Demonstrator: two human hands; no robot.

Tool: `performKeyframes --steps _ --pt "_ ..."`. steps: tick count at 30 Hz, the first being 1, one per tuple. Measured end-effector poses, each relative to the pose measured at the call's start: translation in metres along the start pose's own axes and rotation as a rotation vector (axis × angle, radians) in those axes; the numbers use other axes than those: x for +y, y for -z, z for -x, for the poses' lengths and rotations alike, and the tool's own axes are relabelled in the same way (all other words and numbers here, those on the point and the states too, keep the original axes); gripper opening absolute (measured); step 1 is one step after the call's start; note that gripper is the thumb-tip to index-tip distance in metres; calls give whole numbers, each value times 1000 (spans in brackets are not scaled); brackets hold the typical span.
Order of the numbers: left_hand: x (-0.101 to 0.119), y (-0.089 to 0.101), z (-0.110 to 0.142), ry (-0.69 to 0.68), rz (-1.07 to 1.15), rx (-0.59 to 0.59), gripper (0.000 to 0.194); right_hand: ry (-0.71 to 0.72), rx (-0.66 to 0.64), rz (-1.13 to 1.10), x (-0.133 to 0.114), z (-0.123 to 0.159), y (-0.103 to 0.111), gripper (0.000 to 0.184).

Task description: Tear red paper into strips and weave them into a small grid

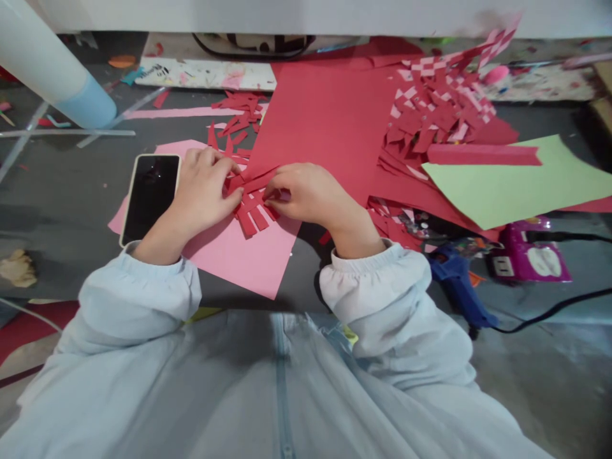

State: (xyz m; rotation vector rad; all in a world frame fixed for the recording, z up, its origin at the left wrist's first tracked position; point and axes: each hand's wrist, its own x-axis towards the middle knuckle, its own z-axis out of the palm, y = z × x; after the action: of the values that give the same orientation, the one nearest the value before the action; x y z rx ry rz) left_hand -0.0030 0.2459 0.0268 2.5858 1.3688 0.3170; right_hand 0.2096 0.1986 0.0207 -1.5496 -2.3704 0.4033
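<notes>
A small woven piece of red paper strips (253, 213) lies on a pink paper sheet (253, 268), its loose ends pointing towards me. My left hand (203, 188) rests at its left side, fingers curved and apart, the thumb touching the strips. From the right, my right hand (306, 194) pinches a red paper strip at the edge of the weave. The exact grip is partly hidden by its fingers. A phone (150, 194) with a dark screen lies beside my left wrist, on the pink sheet's left part.
Behind my hands lies a large red sheet (325, 121). Red-and-pink woven pieces (435, 105) are heaped at the back right, near a green sheet (521, 182). A blue glue gun (461, 284) with a black cord lies at right. A white-and-blue cylinder (62, 64) stands at left.
</notes>
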Motion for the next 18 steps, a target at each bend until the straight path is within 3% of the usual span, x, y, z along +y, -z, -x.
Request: performKeyframes --steps 9,18 --pt "12 8 -2 70 370 22 17 -26 15 -32 -2 -1 2 17" --pt "6 10 -1 196 579 140 18 -91 265 -323 4 0 3 21"
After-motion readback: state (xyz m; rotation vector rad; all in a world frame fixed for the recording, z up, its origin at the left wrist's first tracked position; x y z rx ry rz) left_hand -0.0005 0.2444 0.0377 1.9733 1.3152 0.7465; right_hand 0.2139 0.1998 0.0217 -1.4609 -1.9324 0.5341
